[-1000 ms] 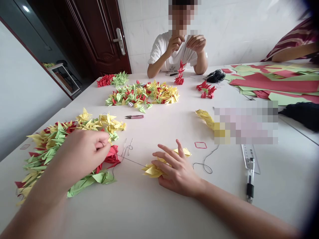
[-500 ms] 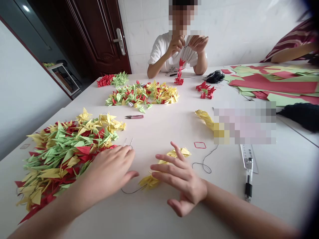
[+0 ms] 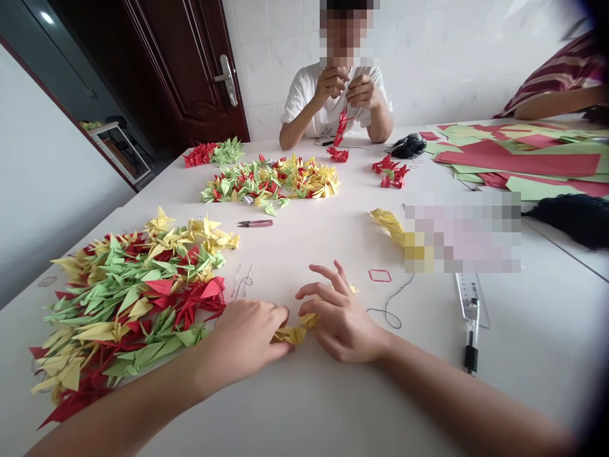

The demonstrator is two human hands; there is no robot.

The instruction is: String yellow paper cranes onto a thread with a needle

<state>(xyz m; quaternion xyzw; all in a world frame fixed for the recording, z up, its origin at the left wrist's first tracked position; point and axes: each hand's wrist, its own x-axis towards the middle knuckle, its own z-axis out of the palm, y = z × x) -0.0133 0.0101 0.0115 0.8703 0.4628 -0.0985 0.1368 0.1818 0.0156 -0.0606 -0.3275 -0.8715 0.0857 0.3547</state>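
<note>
My left hand (image 3: 254,330) is closed on the near end of a string of yellow folded paper cranes (image 3: 291,334), pinching it between thumb and fingers. Over the rest of this string hovers my right hand (image 3: 345,317), its fingers spread and slightly bent; it may touch the paper, and its thumb is hidden. Left of my left hand lies a big pile of red, green and yellow paper cranes (image 3: 128,285). Two thin needles (image 3: 246,279) with dark thread rest just beyond that hand.
Pink thread snips (image 3: 255,223) lie further back. A second yellow crane string (image 3: 390,225), a red paper clip (image 3: 380,275), a ruler (image 3: 469,289) and a pen (image 3: 471,343) are to the right. Across the table a person (image 3: 337,95) holds a red crane string (image 3: 340,130).
My left hand has moved right and closed on the yellow string's end. My right hand has shifted slightly up, fingers more bent. The person opposite has brought their hands closer together.
</note>
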